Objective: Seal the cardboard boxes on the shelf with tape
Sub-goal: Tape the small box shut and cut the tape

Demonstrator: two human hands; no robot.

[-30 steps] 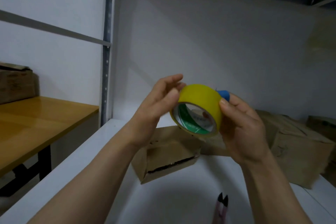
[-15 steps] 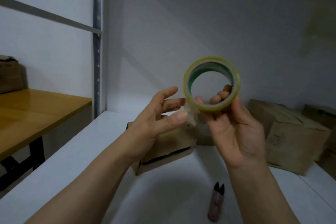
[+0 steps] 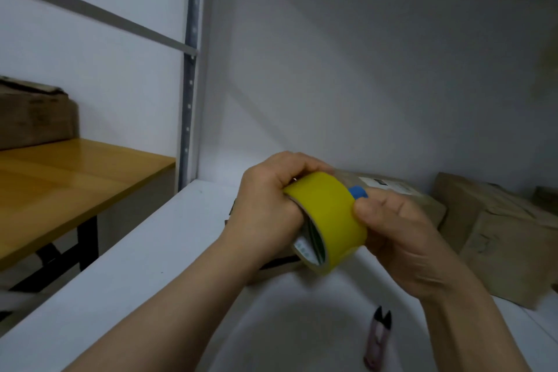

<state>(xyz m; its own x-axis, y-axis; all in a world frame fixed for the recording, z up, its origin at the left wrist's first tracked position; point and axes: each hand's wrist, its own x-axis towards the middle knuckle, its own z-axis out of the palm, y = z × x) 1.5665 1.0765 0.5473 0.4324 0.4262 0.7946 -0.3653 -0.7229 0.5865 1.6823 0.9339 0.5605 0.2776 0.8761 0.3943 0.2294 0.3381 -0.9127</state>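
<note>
Tape roll point(image 3: 329, 214), core opening facing down-left, has left hand point(image 3: 265, 214) and right hand point(image 3: 401, 241) curled round it

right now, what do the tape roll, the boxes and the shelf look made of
Tape roll: smooth yellow plastic film by its sheen, printed inner core. Boxes: matte brown cardboard, creased. Shelf: smooth white board, painted metal or laminate, cannot tell which.

One head-worn camera (wide-angle) looks forward and down, close over the white shelf point(image 3: 126, 266), toward its back wall point(image 3: 362, 84).
</note>
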